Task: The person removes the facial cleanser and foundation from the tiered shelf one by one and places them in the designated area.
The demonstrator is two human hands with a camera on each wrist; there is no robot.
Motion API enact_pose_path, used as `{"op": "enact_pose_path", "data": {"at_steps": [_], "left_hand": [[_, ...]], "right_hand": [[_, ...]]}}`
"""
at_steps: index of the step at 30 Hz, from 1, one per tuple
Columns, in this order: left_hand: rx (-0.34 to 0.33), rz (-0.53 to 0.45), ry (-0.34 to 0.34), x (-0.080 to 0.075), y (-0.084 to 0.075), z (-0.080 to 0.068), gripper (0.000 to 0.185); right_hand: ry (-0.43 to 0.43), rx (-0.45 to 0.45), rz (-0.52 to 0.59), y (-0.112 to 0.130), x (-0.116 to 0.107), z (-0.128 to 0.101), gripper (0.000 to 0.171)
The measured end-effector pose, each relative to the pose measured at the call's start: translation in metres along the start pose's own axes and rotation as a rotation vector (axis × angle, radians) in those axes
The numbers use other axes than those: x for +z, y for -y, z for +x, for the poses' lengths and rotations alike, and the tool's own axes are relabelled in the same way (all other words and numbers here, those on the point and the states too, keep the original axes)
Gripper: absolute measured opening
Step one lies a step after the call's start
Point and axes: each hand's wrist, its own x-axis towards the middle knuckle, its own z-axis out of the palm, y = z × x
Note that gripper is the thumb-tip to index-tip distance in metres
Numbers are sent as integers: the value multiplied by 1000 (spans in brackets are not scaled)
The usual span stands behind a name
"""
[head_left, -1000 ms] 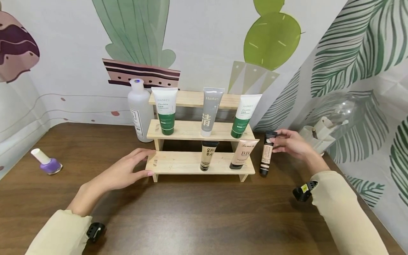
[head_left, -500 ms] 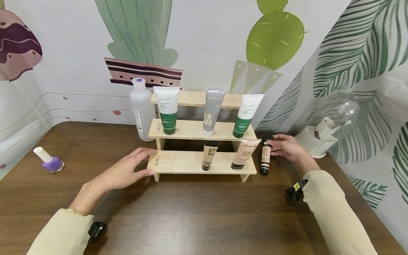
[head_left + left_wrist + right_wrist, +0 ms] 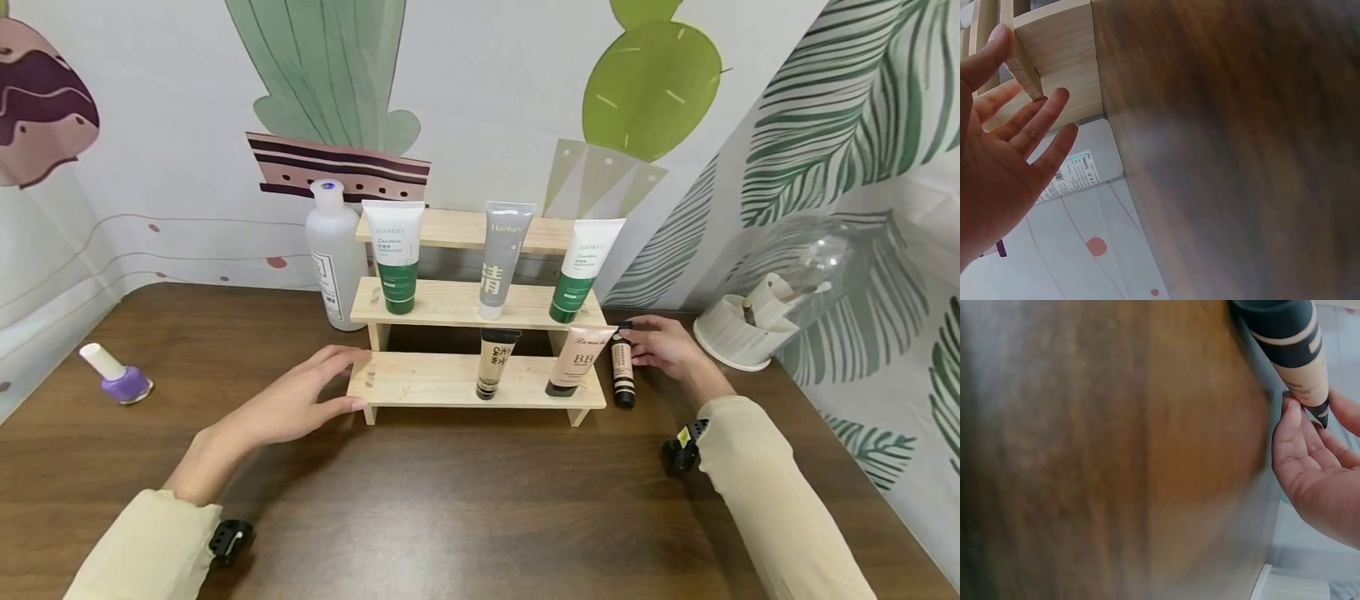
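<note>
Slim beige cosmetic tube with black cap and black bands (image 3: 622, 371), standing cap-down on the dark wooden table (image 3: 450, 500) at right of centre, just beside the pale three-step wooden rack (image 3: 420, 379). Pinched near its top by the right hand (image 3: 663, 348). At centre left, left hand (image 3: 296, 404), fingers straight and relaxed, resting against the rack's lowest step. Far left: purple nail polish bottle (image 3: 116, 379).

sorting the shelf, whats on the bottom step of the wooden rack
On the bottom step of the pale wooden stepped rack stand a beige black-capped tube and a pink BB tube. Behind them is hidden.
</note>
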Motion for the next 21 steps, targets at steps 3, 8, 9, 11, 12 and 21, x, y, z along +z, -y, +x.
{"op": "enact_pose_path", "data": {"at_steps": [3, 8, 9, 11, 12, 21], "left_hand": [[1, 0, 0, 0, 0, 0, 53], [1, -3, 0, -1, 0, 0, 52], [1, -4, 0, 0, 1, 0, 52], [1, -5, -1, 0, 1, 0, 52], [1, -6, -1, 0, 1, 0, 52], [-1, -6, 5, 0, 1, 0, 53]], "right_hand": [[-13, -3, -37, -1, 2, 2, 52], [-12, -11, -57, -2, 5, 4, 51], [-8, -14, -57, -2, 5, 5, 52], [-2, -19, -60, -2, 7, 6, 51], [0, -23, -62, -2, 8, 7, 51], [-26, -37, -132, 0, 9, 7, 50]]}}
